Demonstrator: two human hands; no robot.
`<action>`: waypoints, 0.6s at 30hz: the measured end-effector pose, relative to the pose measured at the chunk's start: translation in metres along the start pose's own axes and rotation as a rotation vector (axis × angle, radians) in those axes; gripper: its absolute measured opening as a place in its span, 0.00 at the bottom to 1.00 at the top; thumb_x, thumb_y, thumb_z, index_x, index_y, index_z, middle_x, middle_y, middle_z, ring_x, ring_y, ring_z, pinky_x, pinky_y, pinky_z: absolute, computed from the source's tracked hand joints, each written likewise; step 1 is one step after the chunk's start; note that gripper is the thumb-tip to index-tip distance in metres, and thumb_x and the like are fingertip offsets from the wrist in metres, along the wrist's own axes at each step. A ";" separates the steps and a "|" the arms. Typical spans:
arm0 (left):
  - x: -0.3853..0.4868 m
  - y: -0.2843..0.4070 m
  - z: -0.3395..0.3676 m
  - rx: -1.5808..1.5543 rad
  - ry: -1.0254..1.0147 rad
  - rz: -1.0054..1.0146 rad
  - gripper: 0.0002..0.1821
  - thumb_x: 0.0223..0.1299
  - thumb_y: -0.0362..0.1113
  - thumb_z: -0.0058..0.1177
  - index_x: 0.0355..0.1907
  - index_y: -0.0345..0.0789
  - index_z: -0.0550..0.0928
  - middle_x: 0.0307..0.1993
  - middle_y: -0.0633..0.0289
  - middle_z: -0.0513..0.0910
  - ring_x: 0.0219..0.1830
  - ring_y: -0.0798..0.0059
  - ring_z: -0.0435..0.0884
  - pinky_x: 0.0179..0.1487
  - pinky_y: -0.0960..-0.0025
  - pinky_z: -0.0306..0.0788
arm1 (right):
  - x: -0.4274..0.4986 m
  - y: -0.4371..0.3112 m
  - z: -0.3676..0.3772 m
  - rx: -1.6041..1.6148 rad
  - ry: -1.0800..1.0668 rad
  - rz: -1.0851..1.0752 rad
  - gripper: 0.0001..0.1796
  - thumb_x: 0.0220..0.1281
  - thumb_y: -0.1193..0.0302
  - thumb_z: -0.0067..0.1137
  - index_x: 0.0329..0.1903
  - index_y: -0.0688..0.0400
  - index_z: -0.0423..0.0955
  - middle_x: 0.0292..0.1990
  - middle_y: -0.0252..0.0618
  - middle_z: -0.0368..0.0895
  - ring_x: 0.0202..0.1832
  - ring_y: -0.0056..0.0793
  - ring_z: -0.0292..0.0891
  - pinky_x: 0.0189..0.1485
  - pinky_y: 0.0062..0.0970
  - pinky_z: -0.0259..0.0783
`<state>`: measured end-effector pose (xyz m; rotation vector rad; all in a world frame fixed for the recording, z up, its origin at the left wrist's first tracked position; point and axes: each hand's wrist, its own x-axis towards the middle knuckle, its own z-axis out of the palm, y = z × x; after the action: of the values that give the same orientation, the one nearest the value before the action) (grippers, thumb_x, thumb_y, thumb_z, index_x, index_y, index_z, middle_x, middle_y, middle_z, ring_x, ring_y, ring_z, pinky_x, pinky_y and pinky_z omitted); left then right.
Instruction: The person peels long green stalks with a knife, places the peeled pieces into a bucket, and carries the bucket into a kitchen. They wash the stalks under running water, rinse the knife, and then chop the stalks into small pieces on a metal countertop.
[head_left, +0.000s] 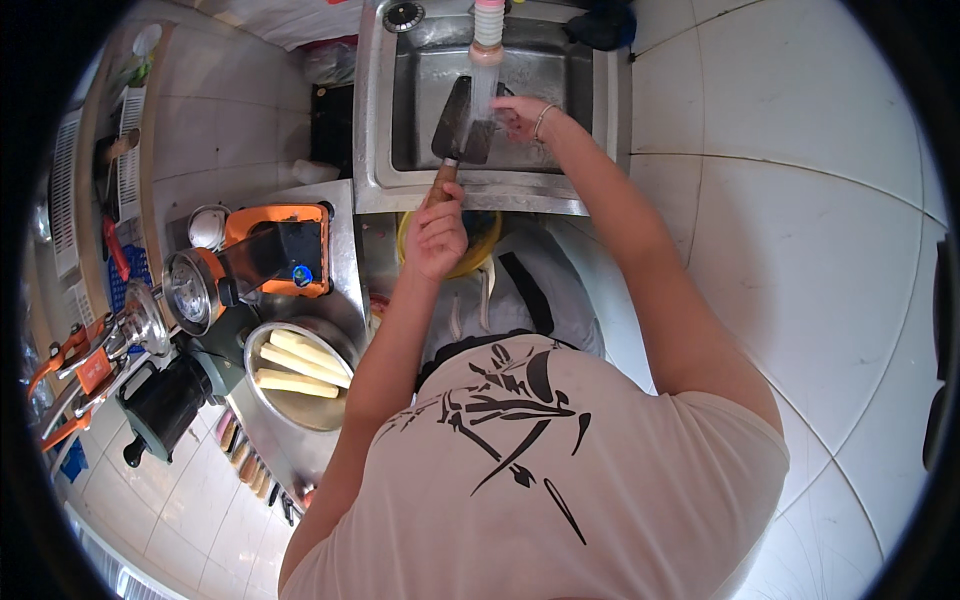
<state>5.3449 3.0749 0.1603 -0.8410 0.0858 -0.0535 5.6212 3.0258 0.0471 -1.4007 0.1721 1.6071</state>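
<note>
My left hand (439, 236) is closed round the wooden handle of a broad-bladed knife (452, 124), whose dark blade points away over the sink basin. Water streams from a ribbed tap hose (489, 26) onto the blade area. My right hand (517, 120), with a bracelet at the wrist, is beside the stream on the right, its fingers partly spread and blurred by water. Whether it touches the metal cannot be told. A second dark metal piece (478, 142) shows under the water, next to the blade; whether it is part of the knife is unclear.
The stainless-steel sink (375, 150) has a raised rim. At left, a steel bowl (262, 405) holds several peeled pale-yellow sticks (296, 382). Beyond it are an orange tray (326, 247), an orange-and-steel appliance (191, 292) and a black-handled container (169, 405). A yellow basin (487, 259) sits below the sink edge.
</note>
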 end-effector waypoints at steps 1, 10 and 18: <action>-0.001 -0.002 0.000 -0.011 0.006 0.021 0.11 0.70 0.34 0.33 0.46 0.31 0.68 0.16 0.68 0.68 0.11 0.82 0.64 0.14 0.79 0.59 | 0.006 -0.003 -0.003 -0.037 0.049 0.012 0.12 0.50 0.58 0.67 0.28 0.48 0.74 0.22 0.24 0.67 0.22 0.21 0.59 0.32 0.28 0.61; -0.007 -0.007 0.003 0.303 0.172 0.048 0.15 0.70 0.43 0.37 0.43 0.33 0.71 0.18 0.68 0.69 0.11 0.83 0.64 0.14 0.79 0.58 | 0.020 -0.029 -0.031 0.045 0.590 -0.211 0.19 0.55 0.50 0.62 0.29 0.54 0.75 0.20 0.30 0.67 0.21 0.24 0.64 0.23 0.27 0.62; 0.024 0.024 0.016 2.564 1.154 0.494 0.27 0.60 0.58 0.49 0.31 0.30 0.77 0.23 0.52 0.80 0.25 0.61 0.80 0.30 0.63 0.71 | -0.045 0.029 0.056 0.189 0.143 -0.178 0.27 0.61 0.48 0.55 0.45 0.60 0.75 0.32 0.38 0.76 0.31 0.28 0.73 0.32 0.27 0.73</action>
<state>5.3702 3.1007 0.1517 1.8768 1.0181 -0.1164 5.5563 3.0216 0.0890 -1.3446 0.2690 1.3104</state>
